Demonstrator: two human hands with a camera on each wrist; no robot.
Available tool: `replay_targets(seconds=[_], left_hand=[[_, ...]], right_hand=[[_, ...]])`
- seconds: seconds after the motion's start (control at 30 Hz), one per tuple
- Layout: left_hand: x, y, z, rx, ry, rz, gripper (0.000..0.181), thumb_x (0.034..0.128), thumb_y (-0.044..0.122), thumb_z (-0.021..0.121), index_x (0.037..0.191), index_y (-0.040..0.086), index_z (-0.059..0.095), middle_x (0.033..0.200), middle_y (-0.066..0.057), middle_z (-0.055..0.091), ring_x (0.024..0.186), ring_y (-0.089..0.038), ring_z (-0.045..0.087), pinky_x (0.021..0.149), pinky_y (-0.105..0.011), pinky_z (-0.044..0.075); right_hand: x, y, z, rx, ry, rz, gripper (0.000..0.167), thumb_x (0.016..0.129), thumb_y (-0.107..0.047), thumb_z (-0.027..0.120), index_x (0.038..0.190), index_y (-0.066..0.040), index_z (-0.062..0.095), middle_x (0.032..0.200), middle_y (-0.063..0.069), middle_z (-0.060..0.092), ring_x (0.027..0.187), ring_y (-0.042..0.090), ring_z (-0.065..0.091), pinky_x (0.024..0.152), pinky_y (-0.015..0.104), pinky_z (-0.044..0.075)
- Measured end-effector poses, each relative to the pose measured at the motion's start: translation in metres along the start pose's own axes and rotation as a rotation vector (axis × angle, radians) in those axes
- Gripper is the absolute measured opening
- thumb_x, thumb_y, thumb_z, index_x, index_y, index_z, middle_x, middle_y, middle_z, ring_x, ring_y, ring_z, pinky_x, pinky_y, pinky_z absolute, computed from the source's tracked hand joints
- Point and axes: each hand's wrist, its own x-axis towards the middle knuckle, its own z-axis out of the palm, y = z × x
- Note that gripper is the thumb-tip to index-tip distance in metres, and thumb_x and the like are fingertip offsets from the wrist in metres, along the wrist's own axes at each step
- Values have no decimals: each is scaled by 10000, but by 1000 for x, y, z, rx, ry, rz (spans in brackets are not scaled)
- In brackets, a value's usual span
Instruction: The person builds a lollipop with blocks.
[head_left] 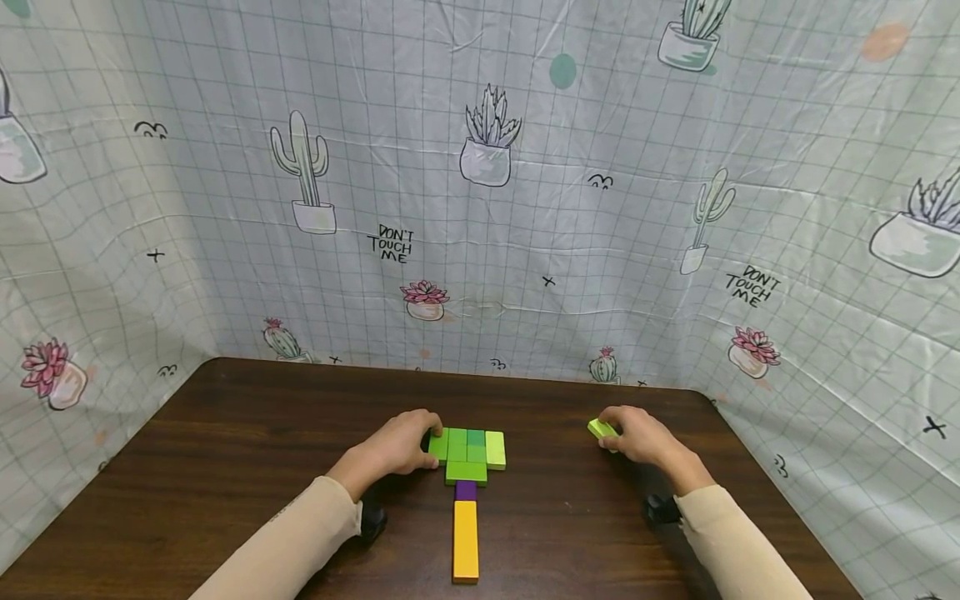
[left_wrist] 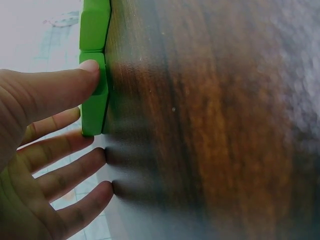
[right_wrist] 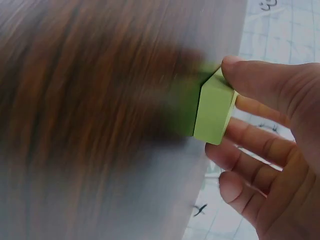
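On the table lies a figure of flat blocks: a row of green ones, a crosswise green block (head_left: 467, 473) below it, a small purple block (head_left: 466, 491), then a long yellow block (head_left: 466, 540). My left hand (head_left: 400, 445) pinches the leftmost green block (head_left: 439, 447) of that row, its thumb on the near end; the other fingers spread beside it in the left wrist view. Off to the right, my right hand (head_left: 636, 433) holds a separate lime-green block (right_wrist: 214, 110) between thumb and fingers, low over or on the table; the contact is unclear.
A lime block (head_left: 495, 450) ends the row on its right, beside a teal-green block (head_left: 476, 437). The dark wooden table (head_left: 555, 533) stretches around the figure. Behind it and at both sides hangs a cactus-print curtain (head_left: 480, 250).
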Motion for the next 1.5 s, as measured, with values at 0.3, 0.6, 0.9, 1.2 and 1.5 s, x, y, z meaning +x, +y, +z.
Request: replay_targets(seconds=[0.3, 0.6, 0.9, 1.2, 1.5], left_hand=[[-1, 1, 0, -2, -10, -4, 399, 802, 217, 788, 1135, 70, 625, 1167, -106, 582, 1066, -289, 551, 908, -446, 467], [-1, 1, 1, -1, -10, 0, 398, 796, 216, 793, 1127, 71, 626, 1154, -102, 584, 1058, -288, 551, 910, -445, 465], [-1, 2, 1, 2, -7, -1, 397, 788, 211, 800, 1118, 72, 628, 1159, -107, 584, 1063, -296, 551, 910, -452, 463], [-2, 1, 0, 7, -13, -16, 402, 797, 224, 792, 1132, 79, 624, 1171, -103, 580, 1060, -286, 551, 908, -444, 464], [-2, 1, 0, 11, -5, -4, 391, 790, 209, 798, 1116, 79, 624, 1158, -100, 580, 1058, -290, 555, 896, -442, 467]], right_hand=[[18, -30, 9, 13, -29, -86, 332, 839, -192, 742, 1137, -75, 652, 964, 27, 622, 840, 200, 568, 735, 407, 480], [34, -62, 21, 10, -42, -138, 350, 843, -207, 742, 1167, -108, 654, 1036, 19, 627, 879, 174, 571, 750, 381, 480], [38, -63, 22, 58, -48, -119, 278, 877, -229, 695, 1122, -99, 669, 946, -7, 644, 821, 136, 584, 718, 359, 484], [47, -74, 23, 96, -70, -166, 225, 887, -159, 680, 1097, -79, 687, 846, -14, 617, 708, 117, 529, 638, 312, 461], [72, -106, 32, 122, -121, -233, 261, 913, -154, 654, 1162, -76, 669, 832, -23, 609, 647, 113, 519, 612, 293, 448]])
